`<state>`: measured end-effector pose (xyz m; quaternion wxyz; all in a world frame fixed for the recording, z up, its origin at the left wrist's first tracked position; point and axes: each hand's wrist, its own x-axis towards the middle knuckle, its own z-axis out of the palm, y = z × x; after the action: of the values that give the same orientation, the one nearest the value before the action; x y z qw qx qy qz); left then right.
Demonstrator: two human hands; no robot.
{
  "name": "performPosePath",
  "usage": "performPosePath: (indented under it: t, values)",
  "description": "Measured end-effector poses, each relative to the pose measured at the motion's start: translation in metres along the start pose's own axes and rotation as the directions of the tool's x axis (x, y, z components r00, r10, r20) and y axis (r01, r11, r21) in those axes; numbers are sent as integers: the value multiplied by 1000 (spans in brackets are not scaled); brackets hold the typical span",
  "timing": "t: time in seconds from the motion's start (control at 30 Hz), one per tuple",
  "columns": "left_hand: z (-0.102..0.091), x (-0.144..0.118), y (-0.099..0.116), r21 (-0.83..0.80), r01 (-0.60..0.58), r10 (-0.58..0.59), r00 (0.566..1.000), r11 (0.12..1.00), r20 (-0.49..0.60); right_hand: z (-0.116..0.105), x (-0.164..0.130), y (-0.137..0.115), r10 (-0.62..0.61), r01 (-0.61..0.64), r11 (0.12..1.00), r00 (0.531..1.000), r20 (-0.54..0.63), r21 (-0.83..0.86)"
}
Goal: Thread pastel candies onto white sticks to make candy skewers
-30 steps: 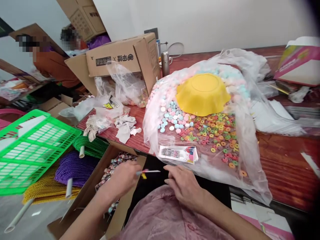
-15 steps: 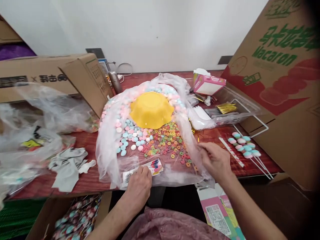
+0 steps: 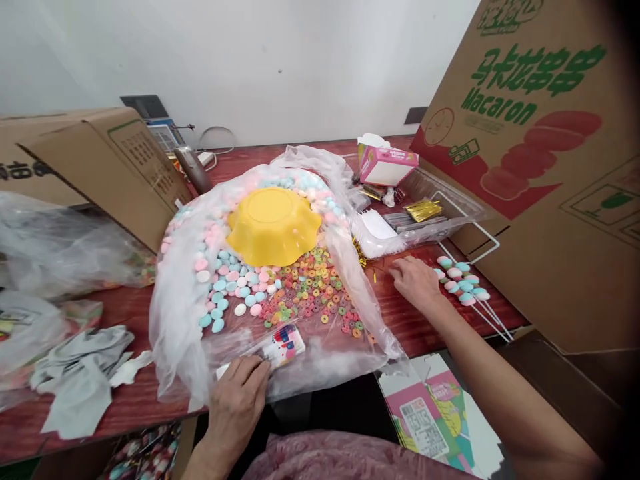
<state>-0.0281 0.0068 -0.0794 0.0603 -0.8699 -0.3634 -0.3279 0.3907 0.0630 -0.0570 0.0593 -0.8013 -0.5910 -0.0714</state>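
Observation:
A big clear plastic bag (image 3: 175, 320) lies open on the red table (image 3: 430, 333), full of pastel round candies (image 3: 225, 287) and coloured ring candies (image 3: 310, 293). An upturned yellow bowl (image 3: 273, 223) sits on the heap. My left hand (image 3: 240, 400) rests on the bag's near edge, touching a printed label packet (image 3: 280, 343). My right hand (image 3: 415, 280) lies flat on the table right of the bag, fingers spread, holding nothing, next to finished candy skewers (image 3: 463, 283) on white sticks.
A large "Macaron" cardboard box (image 3: 540, 167) stands at the right. A clear tray with gold twist ties (image 3: 425, 210) and a pink box (image 3: 385, 163) sit behind my right hand. Cardboard boxes (image 3: 115, 167), crumpled plastic bags (image 3: 55, 247) and grey scraps (image 3: 85, 373) lie at the left.
The view swung right, away from the green basket and floor boxes. My left hand let go of a skewer and settled on the bag; my right hand reached out toward the skewers.

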Motion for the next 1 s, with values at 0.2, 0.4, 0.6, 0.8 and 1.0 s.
performPosePath:
  t: [0.2, 0.4, 0.6, 0.8, 1.0]
  values:
    - [-3, -6, 1, -127, 215, -214, 977, 968, 21, -6, -19, 14, -40, 43, 999, 997, -70, 33]
    - [-5, 5, 0, -414, 626, -581, 776, 661, 245, -52, -66, -45, -256, 450, 858, 794, -551, 249]
    - [-8, -1, -7, -602, 676, -685, 674, 424, 275, -56, -129, -169, -801, 793, 544, 589, -112, 274]
    - [-26, 10, -1, -639, 542, -576, 796, 546, 183, -45, -126, -195, -782, 722, 622, 591, 198, 303]
    - [-12, 19, 9, -349, 284, -335, 937, 893, -95, -50, -138, -189, -784, 735, 607, 615, 82, 302]
